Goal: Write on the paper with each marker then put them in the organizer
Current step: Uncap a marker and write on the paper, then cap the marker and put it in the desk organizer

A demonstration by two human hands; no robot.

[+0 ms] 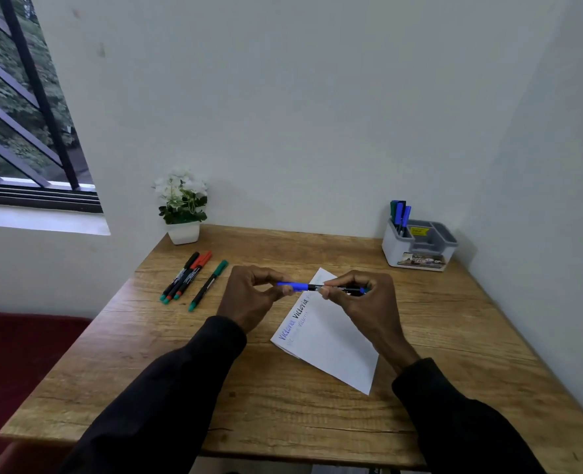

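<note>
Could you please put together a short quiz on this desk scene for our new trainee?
1. True or false: the blue marker lies flat on the paper.
2. Where does the organizer stand? A: the far right corner of the table. B: beside the plant. C: on the windowsill.
3. How many loose markers lie on the table left of the paper?
Key: 1 false, the left hand and right hand hold it above the paper. 2 A. 3 four.
</note>
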